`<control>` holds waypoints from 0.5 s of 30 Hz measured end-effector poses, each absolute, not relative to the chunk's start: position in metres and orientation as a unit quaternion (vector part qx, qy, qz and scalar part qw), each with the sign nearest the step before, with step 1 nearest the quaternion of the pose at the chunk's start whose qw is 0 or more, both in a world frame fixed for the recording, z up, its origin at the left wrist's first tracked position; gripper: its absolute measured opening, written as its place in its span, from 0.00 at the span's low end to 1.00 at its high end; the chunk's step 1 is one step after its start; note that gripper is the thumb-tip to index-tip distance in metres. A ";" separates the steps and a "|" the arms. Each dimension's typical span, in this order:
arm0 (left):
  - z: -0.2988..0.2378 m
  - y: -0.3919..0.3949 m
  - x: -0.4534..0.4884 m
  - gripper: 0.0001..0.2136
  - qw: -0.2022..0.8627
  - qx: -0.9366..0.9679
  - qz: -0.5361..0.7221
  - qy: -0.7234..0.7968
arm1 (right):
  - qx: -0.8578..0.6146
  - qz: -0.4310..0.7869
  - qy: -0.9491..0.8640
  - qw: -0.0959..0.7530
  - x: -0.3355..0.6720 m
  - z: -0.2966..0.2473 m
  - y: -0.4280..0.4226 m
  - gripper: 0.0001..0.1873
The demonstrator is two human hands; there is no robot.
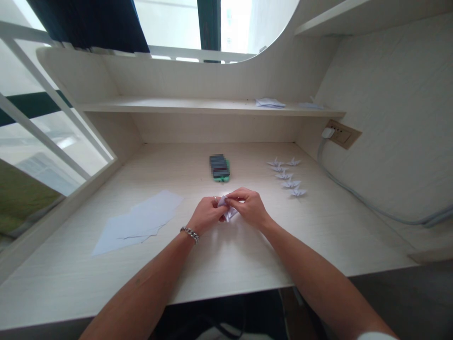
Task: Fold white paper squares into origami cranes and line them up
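Both hands meet over the middle of the pale wooden desk, pinching a small folded piece of white paper. My left hand, with a ring and a metal bracelet at the wrist, grips the paper's left side. My right hand has its fingers closed on the paper's top and right. Most of the paper is hidden between the fingers.
Loose white paper sheets lie to the left. Several finished paper cranes sit in a row at the right. A green-cased phone lies behind the hands. More paper rests on the shelf. A cable runs from a wall socket.
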State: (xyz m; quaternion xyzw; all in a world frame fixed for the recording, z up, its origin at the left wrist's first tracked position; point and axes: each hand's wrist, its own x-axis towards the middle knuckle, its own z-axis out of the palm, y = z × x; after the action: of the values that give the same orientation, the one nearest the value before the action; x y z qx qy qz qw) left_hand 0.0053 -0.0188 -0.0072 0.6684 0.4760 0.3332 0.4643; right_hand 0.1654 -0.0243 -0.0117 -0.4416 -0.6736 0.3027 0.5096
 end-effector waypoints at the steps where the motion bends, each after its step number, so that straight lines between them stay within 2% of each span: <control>1: -0.008 -0.018 0.005 0.08 0.463 0.670 0.329 0.478 | -0.439 0.301 -0.675 0.511 0.165 -0.011 -0.025 0.05; 8: -0.013 -0.017 0.002 0.09 0.451 0.686 0.301 0.485 | -0.420 0.334 -0.657 0.530 0.163 -0.008 -0.028 0.04; 11: -0.008 -0.020 0.003 0.08 0.457 0.686 0.300 0.480 | -0.409 0.376 -0.623 0.551 0.163 -0.008 -0.027 0.07; 15: -0.003 -0.019 0.004 0.08 0.462 0.632 0.387 0.488 | -0.421 0.383 -0.590 0.573 0.166 -0.008 -0.022 0.12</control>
State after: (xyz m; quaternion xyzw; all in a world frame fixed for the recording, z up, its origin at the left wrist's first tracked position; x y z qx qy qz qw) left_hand 0.0044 -0.0190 -0.0030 0.6317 0.4880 0.3868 0.4618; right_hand 0.1664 -0.0221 -0.0078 -0.4210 -0.5899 0.3827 0.5730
